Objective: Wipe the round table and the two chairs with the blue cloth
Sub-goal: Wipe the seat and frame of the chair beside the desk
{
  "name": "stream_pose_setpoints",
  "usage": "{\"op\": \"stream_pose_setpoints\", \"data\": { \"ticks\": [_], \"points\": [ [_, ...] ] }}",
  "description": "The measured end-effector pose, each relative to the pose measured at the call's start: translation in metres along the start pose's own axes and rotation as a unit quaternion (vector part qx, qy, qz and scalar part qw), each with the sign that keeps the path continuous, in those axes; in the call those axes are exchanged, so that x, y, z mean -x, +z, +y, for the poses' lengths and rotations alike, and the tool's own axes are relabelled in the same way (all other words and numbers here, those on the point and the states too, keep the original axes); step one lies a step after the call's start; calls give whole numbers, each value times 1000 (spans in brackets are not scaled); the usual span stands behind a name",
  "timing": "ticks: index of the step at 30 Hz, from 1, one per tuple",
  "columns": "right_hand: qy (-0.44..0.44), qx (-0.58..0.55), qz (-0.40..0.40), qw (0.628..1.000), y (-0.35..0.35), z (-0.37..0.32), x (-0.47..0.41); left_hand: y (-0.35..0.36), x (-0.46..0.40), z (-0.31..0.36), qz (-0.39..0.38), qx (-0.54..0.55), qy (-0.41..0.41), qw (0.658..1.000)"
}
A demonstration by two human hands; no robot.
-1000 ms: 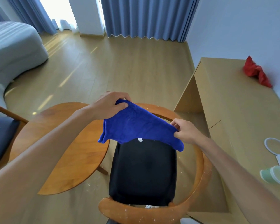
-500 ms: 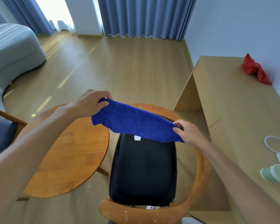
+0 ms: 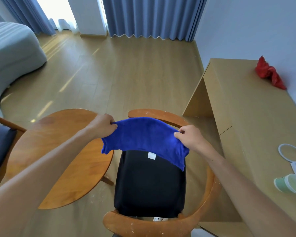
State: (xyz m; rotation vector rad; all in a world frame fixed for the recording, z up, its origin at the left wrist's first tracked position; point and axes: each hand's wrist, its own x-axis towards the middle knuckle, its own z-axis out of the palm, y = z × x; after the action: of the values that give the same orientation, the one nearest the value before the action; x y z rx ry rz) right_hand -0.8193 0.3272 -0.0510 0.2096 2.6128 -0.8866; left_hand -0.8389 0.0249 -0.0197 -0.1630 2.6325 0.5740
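1. Starting nearest, the chair (image 3: 149,185) with the black seat stands just below the camera; white specks dot its curved wooden rail and the floor beside it, so it looks not yet wiped.
2. Above that seat hangs the blue cloth (image 3: 143,141), stretched between the two hands and touching no surface.
3. The left hand (image 3: 103,124) pinches the cloth's left edge; the right hand (image 3: 189,137) pinches its right edge, fingers curled into the fabric.
4. To the left, the round counter (image 3: 61,151) shows no clear sign of wiping; I judge the task barely begun, with all three pieces left.
5. At the far left edge, the second chair (image 3: 0,144) is cut off, only a dark cushion and a wooden arm showing.
6. The cloth's white tag is too small to read.
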Motion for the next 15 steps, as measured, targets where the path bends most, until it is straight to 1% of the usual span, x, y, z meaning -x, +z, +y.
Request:
{"op": "stream_pose_setpoints", "data": {
  "ticks": [3, 6, 8, 13, 15],
  "points": [
    [-23, -19, -10, 1000, 19, -26, 9, 27, 11, 27, -56, 98, -33, 993],
    [-54, -40, -26, 997, 35, -48, 17, 51, 20, 54, -114, 215, -51, 968],
    [-73, -37, -37, 996, 37, -53, 19, 59, 24, 65, -126, 282, -64, 949],
    [-122, -7, -36, 992, 26, -52, 25, 60, 31, 77, -142, 360, -78, 919],
    [-137, 7, -52, 989, 24, -52, 27, 59, 31, 81, -147, 379, -77, 910]
  ]
}}
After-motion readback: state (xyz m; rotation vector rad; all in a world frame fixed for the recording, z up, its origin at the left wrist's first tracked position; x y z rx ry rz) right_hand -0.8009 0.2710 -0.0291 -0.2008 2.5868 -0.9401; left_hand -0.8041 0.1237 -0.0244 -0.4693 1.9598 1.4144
